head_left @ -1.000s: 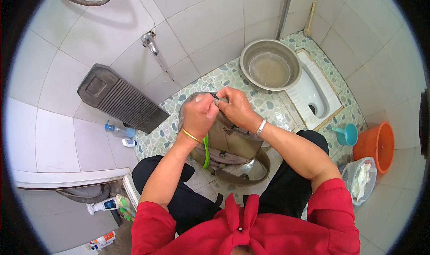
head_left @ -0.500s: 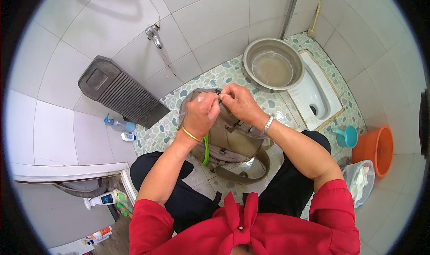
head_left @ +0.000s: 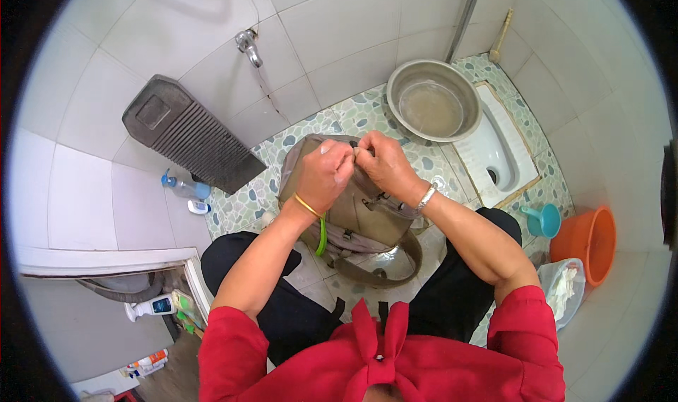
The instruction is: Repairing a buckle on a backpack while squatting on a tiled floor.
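On the tiled floor in front of me lies a wet olive-brown bag (head_left: 369,223) with greyish trim, dark buckles, a bright green strip at its left side and a wide strap looping toward me. My left hand (head_left: 325,170), with a yellow bangle at the wrist, is closed in a pinch at the bag's far edge. Close against it, my right hand (head_left: 386,167), wearing a silver bracelet, pinches the same spot. A small dark bit shows between the fingertips; which part of the bag it is, I cannot make out.
A dark ribbed washboard (head_left: 189,133) leans on the left wall below a tap (head_left: 248,47). Ahead right, a metal basin (head_left: 433,99) holding cloudy water sits beside a squat toilet (head_left: 500,148). A teal dipper (head_left: 544,220), orange bucket (head_left: 599,246) and lined bin (head_left: 561,292) stand right.
Both hands stay pinched together at the bag's far edge, shifted slightly to the right. The left fist has turned a little. The view has tilted slightly.
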The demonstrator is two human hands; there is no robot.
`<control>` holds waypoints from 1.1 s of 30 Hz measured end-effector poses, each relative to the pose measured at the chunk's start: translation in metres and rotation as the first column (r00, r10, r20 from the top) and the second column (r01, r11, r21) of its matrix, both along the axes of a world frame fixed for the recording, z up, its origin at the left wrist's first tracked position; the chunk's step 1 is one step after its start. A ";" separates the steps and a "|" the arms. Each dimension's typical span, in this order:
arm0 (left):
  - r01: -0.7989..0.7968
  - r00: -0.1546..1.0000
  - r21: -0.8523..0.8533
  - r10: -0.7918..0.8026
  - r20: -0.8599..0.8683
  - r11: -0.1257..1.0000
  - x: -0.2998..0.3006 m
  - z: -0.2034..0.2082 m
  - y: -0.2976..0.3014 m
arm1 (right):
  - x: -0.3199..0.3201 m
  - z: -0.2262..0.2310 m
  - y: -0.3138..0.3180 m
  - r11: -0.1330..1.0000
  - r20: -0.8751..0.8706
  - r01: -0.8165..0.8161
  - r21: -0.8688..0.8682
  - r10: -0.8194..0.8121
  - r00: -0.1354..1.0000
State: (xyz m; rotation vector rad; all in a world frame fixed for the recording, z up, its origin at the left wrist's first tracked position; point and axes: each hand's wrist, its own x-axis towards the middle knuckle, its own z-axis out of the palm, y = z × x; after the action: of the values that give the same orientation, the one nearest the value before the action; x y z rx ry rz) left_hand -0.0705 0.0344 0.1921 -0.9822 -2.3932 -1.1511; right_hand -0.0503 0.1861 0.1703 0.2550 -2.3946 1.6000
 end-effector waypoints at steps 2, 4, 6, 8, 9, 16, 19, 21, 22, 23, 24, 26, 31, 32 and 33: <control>-0.001 1.000 0.011 0.001 -0.023 1.000 -0.003 0.000 -0.001 | 0.001 0.001 0.002 1.000 0.050 0.005 -0.009 -0.004 0.999; 0.006 0.999 0.012 -0.006 0.037 1.000 -0.004 0.004 -0.001 | 0.000 0.002 0.006 0.995 0.147 -0.061 -0.074 0.072 0.987; 0.007 1.000 0.020 -0.008 0.023 1.000 -0.005 0.005 -0.002 | 0.001 0.002 0.007 0.995 0.162 -0.065 -0.078 0.077 0.984; 0.013 1.000 0.027 -0.013 0.008 1.000 -0.004 0.007 -0.002 | 0.002 0.005 0.008 0.994 0.176 -0.065 -0.083 0.079 0.981; 0.003 0.998 0.013 -0.003 0.066 1.000 -0.002 0.009 -0.002 | 0.003 0.008 0.009 0.996 0.181 -0.064 -0.058 0.073 0.981; -0.130 0.682 0.411 -0.220 0.697 0.902 -0.008 0.011 -0.006 | 0.001 0.008 0.011 0.992 0.239 -0.007 -0.124 0.037 0.970; -0.128 0.723 0.380 -0.176 0.669 0.916 -0.003 0.018 -0.003 | -0.001 0.006 0.012 0.993 0.242 -0.011 -0.117 0.039 0.969; -0.132 0.741 0.409 -0.184 0.646 0.903 -0.002 0.015 -0.001 | -0.003 0.003 0.012 0.987 0.271 -0.019 -0.162 0.063 0.960; -0.137 0.762 0.439 -0.189 0.620 0.888 -0.002 0.014 0.000 | -0.004 0.003 0.012 0.978 0.296 -0.028 -0.206 0.090 0.951; -0.138 0.762 0.439 -0.189 0.620 0.888 -0.003 0.013 0.000 | -0.004 0.004 0.013 0.978 0.296 -0.029 -0.206 0.091 0.951; -0.120 0.790 0.411 -0.163 0.591 0.904 -0.005 0.011 -0.001 | -0.004 0.008 0.014 0.967 0.351 -0.030 -0.251 0.119 0.929; -0.106 0.818 0.381 -0.138 0.559 0.918 -0.004 0.010 -0.002 | -0.005 0.009 0.014 0.955 0.402 -0.029 -0.295 0.152 0.903; -0.016 0.846 0.292 -0.143 0.514 0.956 0.010 0.024 0.001 | -0.005 0.008 0.019 0.864 0.359 -0.066 -0.499 0.275 0.892; -0.063 0.859 0.383 -0.145 0.491 0.922 0.007 0.024 -0.001 | -0.003 0.012 0.022 0.866 0.360 -0.068 -0.496 0.276 0.891; -0.067 0.860 0.384 -0.142 0.490 0.921 0.001 0.024 -0.004 | -0.002 0.018 0.023 0.844 0.349 -0.103 -0.526 0.325 0.879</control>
State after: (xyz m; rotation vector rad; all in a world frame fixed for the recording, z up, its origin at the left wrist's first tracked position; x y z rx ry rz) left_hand -0.0692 0.0304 0.2157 -0.6453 -2.3551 -2.0234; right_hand -0.0522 0.2095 0.1883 0.0822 -2.1740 2.5447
